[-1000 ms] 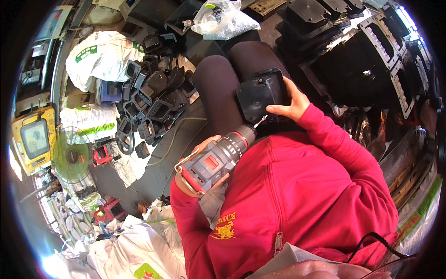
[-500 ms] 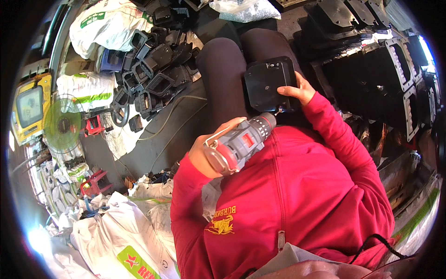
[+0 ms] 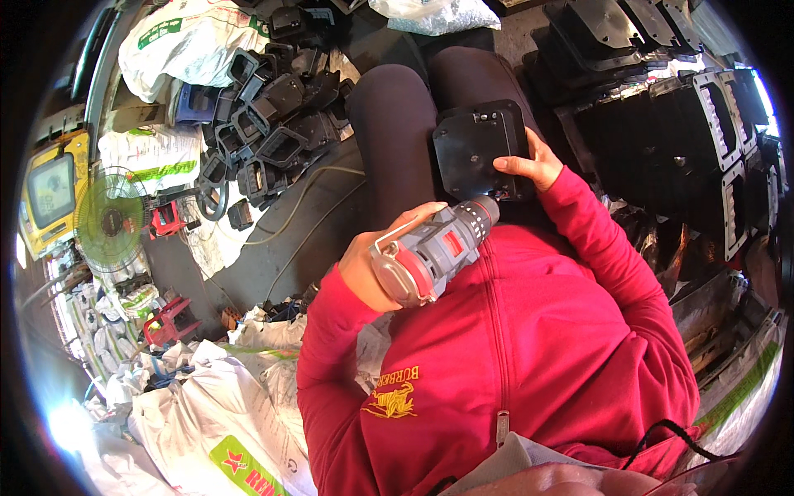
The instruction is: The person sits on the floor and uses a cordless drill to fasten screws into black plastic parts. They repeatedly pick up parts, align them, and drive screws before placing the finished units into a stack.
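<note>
My left hand (image 3: 369, 263) is wrapped round a grey and red cordless drill (image 3: 438, 250), its chuck pointing right and away from me. The chuck's front reaches the near edge of a black plastic plate (image 3: 468, 152) with rounded corners; I cannot make out the bit or whether it touches. The plate lies across my right thigh. My right hand (image 3: 536, 163) grips its right side, thumb on top and the other fingers hidden underneath. A few small bright spots, perhaps screws, show near the plate's far edge.
Black plastic frames (image 3: 273, 132) lie heaped at the far left. Black panels (image 3: 591, 41) are stacked at the far right, above larger black frames (image 3: 719, 124). A green fan (image 3: 112, 217), a cable (image 3: 310, 178) and white sacks (image 3: 211, 413) are on the left. A clear bag (image 3: 438, 15) lies ahead.
The drill has shifted slightly right and forward, its chuck now closer to the plate's near edge, and the bit seen before is hidden. My right hand and the plate have barely moved.
</note>
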The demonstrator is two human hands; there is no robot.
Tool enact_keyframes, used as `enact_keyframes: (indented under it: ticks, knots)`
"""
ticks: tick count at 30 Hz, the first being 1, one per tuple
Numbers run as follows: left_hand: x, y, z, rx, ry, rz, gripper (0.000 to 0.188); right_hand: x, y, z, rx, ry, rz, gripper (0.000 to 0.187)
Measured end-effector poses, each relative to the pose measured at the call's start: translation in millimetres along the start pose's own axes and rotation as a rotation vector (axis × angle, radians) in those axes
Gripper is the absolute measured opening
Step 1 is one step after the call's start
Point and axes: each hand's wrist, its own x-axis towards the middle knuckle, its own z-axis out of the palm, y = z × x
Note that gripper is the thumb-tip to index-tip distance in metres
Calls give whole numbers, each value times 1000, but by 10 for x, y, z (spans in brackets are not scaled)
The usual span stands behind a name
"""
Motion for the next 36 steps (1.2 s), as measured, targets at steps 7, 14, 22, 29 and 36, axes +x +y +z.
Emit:
enact_keyframes:
  ticks: [7,14,22,29,36]
  knots:
    - [-19,176,-19,94,-88,-154,79,-66,61,170,67,120,-36,62]
    - [108,333,60,-193,-81,-366,43,-39,93,224,110,173,-52,62]
    - [202,216,220,-1145,44,-505,43,34,90,192,127,159,-48,60]
    - [72,119,30,-241,-18,-122,72,12,49,85,90,34,-250,57]
    - [-247,-120,180,-17,45,-183,85,-41,-43,-140,3,379,-590,61]
